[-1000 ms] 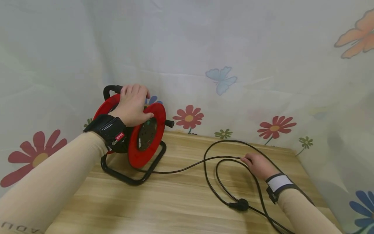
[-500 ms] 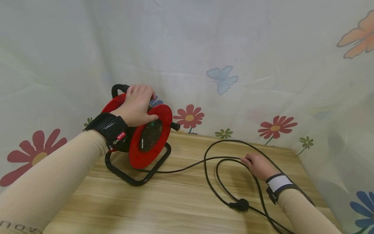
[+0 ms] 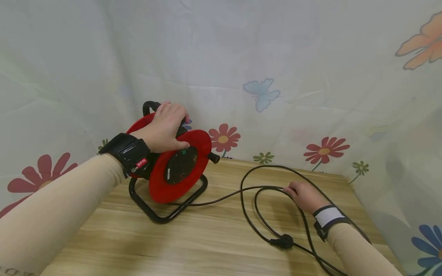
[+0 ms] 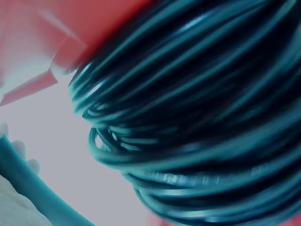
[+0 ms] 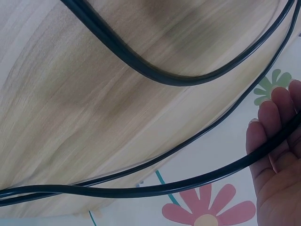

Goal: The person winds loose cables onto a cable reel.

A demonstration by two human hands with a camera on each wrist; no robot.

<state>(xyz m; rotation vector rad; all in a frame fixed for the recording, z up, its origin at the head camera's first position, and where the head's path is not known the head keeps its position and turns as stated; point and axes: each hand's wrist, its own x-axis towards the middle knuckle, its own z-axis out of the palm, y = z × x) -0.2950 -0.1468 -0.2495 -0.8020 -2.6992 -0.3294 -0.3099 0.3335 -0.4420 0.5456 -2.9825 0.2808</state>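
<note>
A red and black cable reel (image 3: 203, 142) stands on its tubular black frame at the left in the head view. My left hand (image 3: 161, 129) grips its black top handle (image 3: 149, 108), the thumb lying along the front disc. Close up in the left wrist view is dark cable (image 4: 197, 84) wound in many turns, with the handle bar (image 4: 47, 200) at lower left. My right hand (image 3: 305, 196) pinches the black cable (image 3: 224, 197) that runs from the reel's underside. That same cable (image 5: 207, 178) crosses the curled fingers (image 5: 269, 117) in the right wrist view.
Loose loops of cable lie on the wood-grain table (image 3: 207, 245) at the right, with the black plug (image 3: 284, 242) among them. A crank knob (image 3: 214, 157) sticks out from the front disc. A pale flowered curtain (image 3: 221, 57) rises behind the table and at both sides.
The reel has shifted right and turned, so its front disc faces me more fully. My left hand has moved right along with it. My right hand and the loose cable have hardly moved.
</note>
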